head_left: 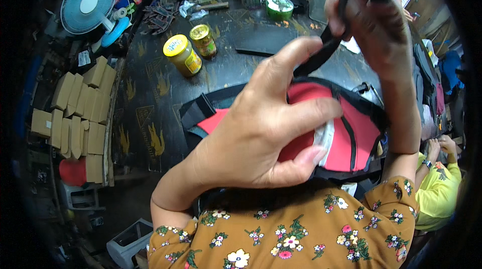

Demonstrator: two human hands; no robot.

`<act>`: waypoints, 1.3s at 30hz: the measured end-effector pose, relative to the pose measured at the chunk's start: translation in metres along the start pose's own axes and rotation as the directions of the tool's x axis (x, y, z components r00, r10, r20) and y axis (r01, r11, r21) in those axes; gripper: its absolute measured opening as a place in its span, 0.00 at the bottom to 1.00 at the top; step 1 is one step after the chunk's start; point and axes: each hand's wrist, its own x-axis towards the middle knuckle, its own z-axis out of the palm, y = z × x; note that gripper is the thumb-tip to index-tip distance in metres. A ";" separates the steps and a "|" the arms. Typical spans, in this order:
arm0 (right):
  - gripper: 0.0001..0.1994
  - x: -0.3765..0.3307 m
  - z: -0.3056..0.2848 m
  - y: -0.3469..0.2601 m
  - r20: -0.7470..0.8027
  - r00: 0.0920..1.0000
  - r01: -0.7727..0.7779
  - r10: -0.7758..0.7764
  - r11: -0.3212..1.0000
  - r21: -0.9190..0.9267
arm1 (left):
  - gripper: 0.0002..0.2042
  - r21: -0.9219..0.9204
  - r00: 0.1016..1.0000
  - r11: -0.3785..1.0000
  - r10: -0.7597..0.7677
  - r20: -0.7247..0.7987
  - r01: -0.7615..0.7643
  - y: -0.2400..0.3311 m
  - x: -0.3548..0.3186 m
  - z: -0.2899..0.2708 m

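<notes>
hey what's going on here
A person seated or standing at a dark table has their right hand raised, holding up a black strap. The left hand, fingers spread, is over a pink-and-black fabric piece; whether it touches the strap is unclear. Two jars stand farther back on the left.

A blue fan (pixel 89 4) stands beyond stacked brown boxes (pixel 75 103); a yellow-lidded jar (pixel 189 63) sits beside a smaller jar (pixel 204 44)
</notes>
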 end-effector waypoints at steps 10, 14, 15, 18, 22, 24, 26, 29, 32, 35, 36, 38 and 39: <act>0.15 -0.024 0.000 -0.039 -0.084 0.993 0.078 -0.081 0.996 -0.030 | 0.24 0.015 0.991 0.995 0.102 -0.089 -0.101 -0.016 0.007 0.008; 0.13 -0.028 -0.003 -0.047 -0.133 0.988 0.062 -0.079 0.991 -0.123 | 0.24 -0.009 0.994 0.996 0.089 -0.057 -0.090 -0.012 0.007 0.008; 0.13 -0.030 -0.005 -0.048 -0.151 0.986 0.054 -0.076 0.988 -0.142 | 0.24 0.011 0.996 0.996 0.084 -0.035 -0.083 -0.011 0.007 0.008; 0.12 -0.043 -0.014 -0.060 -0.209 0.974 0.027 -0.085 0.964 -0.264 | 0.24 0.034 0.999 0.999 0.032 -0.043 -0.031 -0.008 0.007 0.008; 0.11 -0.100 -0.002 -0.096 -0.281 0.958 -0.092 -0.051 0.875 -0.475 | 0.24 0.004 1.000 1.000 -0.005 -0.026 0.005 -0.008 0.003 0.008; 0.10 -0.129 0.015 -0.111 0.077 0.983 -0.113 0.166 0.881 -0.460 | 0.24 -0.073 0.998 0.995 -0.060 0.015 0.061 -0.010 0.000 0.008; 0.15 -0.150 0.036 -0.106 0.716 0.594 -0.209 0.367 0.930 -0.304 | 0.26 0.043 1.000 0.999 0.021 0.005 -0.021 -0.015 -0.001 0.007; 0.21 -0.193 0.109 -0.047 0.583 0.569 -0.452 0.580 0.813 -0.367 | 0.18 0.045 0.994 0.996 0.083 -0.075 -0.080 -0.022 0.001 0.011; 0.20 -0.239 0.136 -0.001 0.529 0.735 -0.100 0.423 0.840 -0.533 | 0.19 -0.091 0.995 0.995 -0.050 -0.084 0.042 -0.022 0.002 0.015; 0.22 -0.267 0.145 0.015 0.525 0.701 -0.092 0.483 0.791 -0.605 | 0.27 -0.155 0.991 0.986 -0.085 -0.099 0.069 -0.015 0.000 0.018; 0.23 -0.270 0.144 0.014 0.534 0.726 -0.038 0.433 0.801 -0.597 | 0.30 -0.185 0.988 0.978 -0.117 -0.096 0.098 -0.011 0.000 0.018; 0.23 -0.270 0.142 0.013 0.549 0.748 0.026 0.373 0.810 -0.586 | 0.31 -0.206 0.989 0.976 -0.092 -0.116 0.067 -0.005 -0.001 0.018; 0.23 -0.268 0.142 0.016 0.550 0.753 0.035 0.361 0.813 -0.581 | 0.31 -0.208 0.985 0.974 -0.120 -0.123 0.093 -0.006 -0.001 0.018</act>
